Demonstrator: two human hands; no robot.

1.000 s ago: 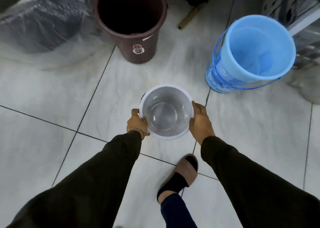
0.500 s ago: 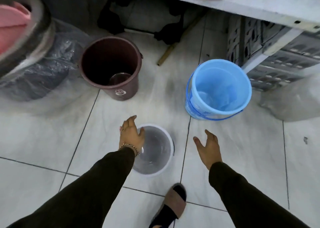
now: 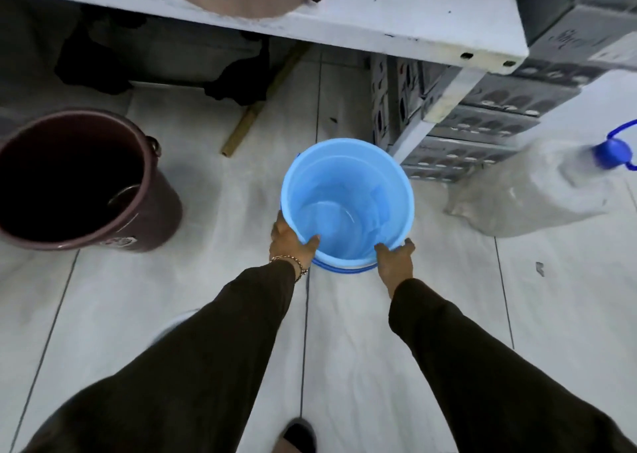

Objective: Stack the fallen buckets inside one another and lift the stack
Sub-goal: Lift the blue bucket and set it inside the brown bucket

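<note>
A light blue bucket (image 3: 348, 201) stands upright on the tiled floor at the centre of the view. My left hand (image 3: 291, 244) grips its near-left rim, thumb inside. My right hand (image 3: 396, 261) grips the near-right rim in the same way. A maroon bucket (image 3: 79, 180) stands upright at the left, with a metal handle showing inside it. The small white bucket (image 3: 172, 325) shows only as a sliver of rim beside my left sleeve; the rest is hidden by the arm.
A white shelf (image 3: 344, 21) runs across the top, its leg (image 3: 434, 107) just behind the blue bucket. Grey crates (image 3: 482, 132) sit under it at the right. A clear jug with a blue cap (image 3: 613, 152) lies at the far right. A wooden stick (image 3: 248, 121) lies behind.
Both hands left the small white bucket and moved forward to the blue bucket, now gripping its rim. The view shifted forward, so the white bucket dropped under my left arm.
</note>
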